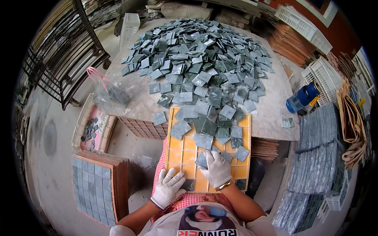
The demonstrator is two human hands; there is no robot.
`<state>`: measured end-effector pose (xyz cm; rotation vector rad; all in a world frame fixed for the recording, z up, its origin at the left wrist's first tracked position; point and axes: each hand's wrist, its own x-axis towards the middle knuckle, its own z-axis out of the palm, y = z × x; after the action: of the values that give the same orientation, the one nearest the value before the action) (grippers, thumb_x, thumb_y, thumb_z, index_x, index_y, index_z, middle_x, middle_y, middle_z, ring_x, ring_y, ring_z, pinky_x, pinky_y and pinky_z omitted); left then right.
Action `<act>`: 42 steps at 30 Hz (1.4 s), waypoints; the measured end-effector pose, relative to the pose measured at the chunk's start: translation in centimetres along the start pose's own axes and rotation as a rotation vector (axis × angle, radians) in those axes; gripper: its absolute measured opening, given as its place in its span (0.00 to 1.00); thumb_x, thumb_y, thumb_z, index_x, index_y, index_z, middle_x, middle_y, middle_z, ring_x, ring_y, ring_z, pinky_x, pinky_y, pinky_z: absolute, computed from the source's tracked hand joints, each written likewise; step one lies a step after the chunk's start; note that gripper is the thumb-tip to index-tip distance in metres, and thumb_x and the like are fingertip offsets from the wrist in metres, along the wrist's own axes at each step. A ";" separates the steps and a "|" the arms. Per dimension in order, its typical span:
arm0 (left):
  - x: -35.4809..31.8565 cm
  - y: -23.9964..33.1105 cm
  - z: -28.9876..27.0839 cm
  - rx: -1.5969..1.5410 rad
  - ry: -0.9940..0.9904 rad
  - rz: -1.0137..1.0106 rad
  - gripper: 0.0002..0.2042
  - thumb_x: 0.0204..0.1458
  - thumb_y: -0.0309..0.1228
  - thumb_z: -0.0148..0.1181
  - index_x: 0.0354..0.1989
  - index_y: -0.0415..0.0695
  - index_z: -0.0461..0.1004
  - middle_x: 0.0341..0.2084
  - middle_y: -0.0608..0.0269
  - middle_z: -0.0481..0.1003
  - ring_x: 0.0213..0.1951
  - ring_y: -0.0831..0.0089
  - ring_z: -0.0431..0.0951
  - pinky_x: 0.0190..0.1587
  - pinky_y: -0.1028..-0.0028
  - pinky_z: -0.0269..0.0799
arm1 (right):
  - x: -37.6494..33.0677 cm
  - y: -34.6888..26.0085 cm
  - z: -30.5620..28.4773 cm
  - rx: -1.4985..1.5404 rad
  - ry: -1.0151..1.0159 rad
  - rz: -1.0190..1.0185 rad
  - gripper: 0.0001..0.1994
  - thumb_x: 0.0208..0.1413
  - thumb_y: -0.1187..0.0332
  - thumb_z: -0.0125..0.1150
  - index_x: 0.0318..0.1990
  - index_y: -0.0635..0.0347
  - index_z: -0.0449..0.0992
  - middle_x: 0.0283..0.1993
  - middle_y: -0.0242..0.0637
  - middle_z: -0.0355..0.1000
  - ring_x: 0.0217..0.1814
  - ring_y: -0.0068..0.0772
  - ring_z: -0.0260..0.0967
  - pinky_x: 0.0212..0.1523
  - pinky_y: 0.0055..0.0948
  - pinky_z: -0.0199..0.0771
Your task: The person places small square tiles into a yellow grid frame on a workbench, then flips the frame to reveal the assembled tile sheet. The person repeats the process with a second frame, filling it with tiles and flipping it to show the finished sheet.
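Note:
A yellow gridded tray [175, 157] rests across my lap and against the table edge, with loose grey-green square stone tiles [209, 127] piled over its upper half. Single tiles sit in cells along the lower edge, one dark tile [189, 185] beside my left fingertips. My left hand [168, 188], in a white glove, lies on the tray's lower left corner with its fingers apart. My gloved right hand [217, 168] reaches over the tray's middle, fingers stretched onto the tiles next to a grey tile [201, 160]; its fingertips partly cover what they touch.
A large heap of tiles [197, 55] covers the table [275, 98]. At right are a blue bottle [302, 97] and stacked tile sheets [315, 165]. Stacked trays with gridded tiles [94, 185] stand at left, below a crate [82, 122]. A metal rack [67, 74] stands farther left.

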<state>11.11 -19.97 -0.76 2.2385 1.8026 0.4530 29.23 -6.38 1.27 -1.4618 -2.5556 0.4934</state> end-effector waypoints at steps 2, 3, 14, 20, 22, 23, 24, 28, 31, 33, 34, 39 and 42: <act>0.0 0.4 0.0 -0.020 -0.002 -0.020 0.28 0.40 0.45 0.65 0.51 0.48 0.73 0.55 0.60 0.69 0.61 0.56 0.61 0.64 0.47 0.44 | -0.6 0.6 -0.3 0.096 0.150 -0.119 0.28 0.43 0.61 0.68 0.52 0.60 0.69 0.46 0.42 0.68 0.47 0.39 0.70 0.44 0.35 0.73; -0.1 0.5 0.4 -0.020 0.005 -0.016 0.28 0.39 0.46 0.65 0.51 0.49 0.73 0.55 0.61 0.68 0.61 0.56 0.61 0.64 0.47 0.44 | -1.0 1.0 -0.6 0.144 0.222 -0.177 0.26 0.44 0.62 0.67 0.51 0.61 0.70 0.45 0.42 0.69 0.45 0.39 0.71 0.43 0.34 0.73; 2.0 0.6 -1.0 -0.050 0.129 -0.047 0.21 0.38 0.41 0.67 0.42 0.48 0.76 0.51 0.54 0.69 0.59 0.49 0.62 0.60 0.50 0.54 | -4.9 3.5 0.5 0.675 -0.099 -0.166 0.12 0.55 0.69 0.56 0.46 0.59 0.73 0.42 0.42 0.75 0.42 0.41 0.74 0.40 0.33 0.74; 2.0 1.3 0.2 -0.105 0.133 0.024 0.21 0.37 0.37 0.68 0.43 0.49 0.76 0.50 0.57 0.70 0.57 0.51 0.64 0.59 0.54 0.58 | -5.7 1.3 0.9 0.432 -0.078 -0.128 0.12 0.52 0.70 0.59 0.45 0.59 0.74 0.43 0.40 0.71 0.41 0.41 0.72 0.40 0.32 0.74; 2.3 2.2 0.6 -0.104 0.102 0.044 0.24 0.35 0.39 0.69 0.46 0.49 0.75 0.51 0.59 0.70 0.58 0.53 0.63 0.59 0.54 0.57 | -6.1 1.2 0.8 0.381 -0.038 -0.151 0.13 0.52 0.71 0.59 0.45 0.59 0.74 0.45 0.40 0.70 0.41 0.41 0.72 0.40 0.32 0.74; 2.6 2.6 0.7 -0.101 0.083 0.056 0.25 0.35 0.39 0.69 0.46 0.49 0.75 0.51 0.59 0.69 0.58 0.53 0.63 0.59 0.54 0.57 | -6.4 1.4 1.0 0.364 -0.029 -0.190 0.13 0.51 0.71 0.60 0.46 0.59 0.74 0.45 0.39 0.70 0.41 0.41 0.72 0.40 0.32 0.74; 2.8 3.0 0.9 -0.098 0.064 0.067 0.26 0.34 0.40 0.69 0.47 0.50 0.75 0.52 0.59 0.69 0.59 0.54 0.63 0.60 0.54 0.56 | -6.7 1.8 1.4 0.347 -0.019 -0.229 0.13 0.51 0.71 0.60 0.46 0.59 0.73 0.46 0.39 0.70 0.42 0.41 0.72 0.39 0.32 0.74; 3.4 2.7 2.2 -0.023 0.029 0.101 0.26 0.35 0.42 0.68 0.48 0.50 0.74 0.53 0.61 0.68 0.60 0.54 0.61 0.60 0.52 0.54 | -6.3 3.1 1.7 0.390 -0.054 -0.358 0.15 0.50 0.69 0.61 0.46 0.59 0.73 0.47 0.38 0.69 0.44 0.40 0.72 0.39 0.31 0.75; 3.4 2.7 2.5 -0.021 0.002 0.103 0.25 0.36 0.43 0.67 0.46 0.49 0.75 0.53 0.61 0.68 0.61 0.55 0.59 0.61 0.50 0.52 | -4.6 2.4 -1.2 0.140 0.118 -0.198 0.19 0.47 0.64 0.65 0.48 0.58 0.72 0.48 0.38 0.68 0.45 0.39 0.71 0.41 0.32 0.74; 3.2 2.8 2.4 -0.006 0.006 0.103 0.24 0.36 0.42 0.67 0.45 0.48 0.75 0.53 0.60 0.68 0.61 0.55 0.60 0.61 0.50 0.52 | -2.8 2.1 -2.0 0.085 0.057 -0.124 0.24 0.44 0.60 0.67 0.50 0.57 0.70 0.47 0.38 0.67 0.45 0.39 0.70 0.42 0.32 0.73; 3.1 3.0 2.2 -0.004 0.012 0.105 0.23 0.36 0.42 0.67 0.44 0.48 0.76 0.52 0.60 0.69 0.60 0.55 0.60 0.61 0.50 0.52 | -2.3 1.8 -2.2 0.055 0.030 -0.082 0.27 0.43 0.59 0.68 0.51 0.57 0.69 0.47 0.38 0.67 0.46 0.38 0.70 0.42 0.33 0.73; 3.2 2.7 1.7 -0.093 0.089 0.099 0.19 0.36 0.39 0.68 0.39 0.47 0.76 0.49 0.57 0.71 0.57 0.53 0.64 0.60 0.53 0.55 | -1.8 2.6 -0.1 0.040 0.065 -0.115 0.29 0.42 0.59 0.68 0.53 0.59 0.67 0.44 0.41 0.67 0.42 0.42 0.71 0.41 0.36 0.73; 2.8 1.9 1.1 -0.135 0.161 0.044 0.18 0.39 0.38 0.66 0.40 0.47 0.75 0.47 0.56 0.71 0.56 0.54 0.64 0.59 0.53 0.56 | -3.1 3.9 -0.9 0.186 0.130 -0.136 0.25 0.46 0.62 0.65 0.51 0.61 0.69 0.42 0.45 0.72 0.40 0.45 0.73 0.40 0.37 0.74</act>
<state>13.82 -17.63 -0.83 2.2089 1.7417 0.7603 34.20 -7.05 0.86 -1.2074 -2.4145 0.5785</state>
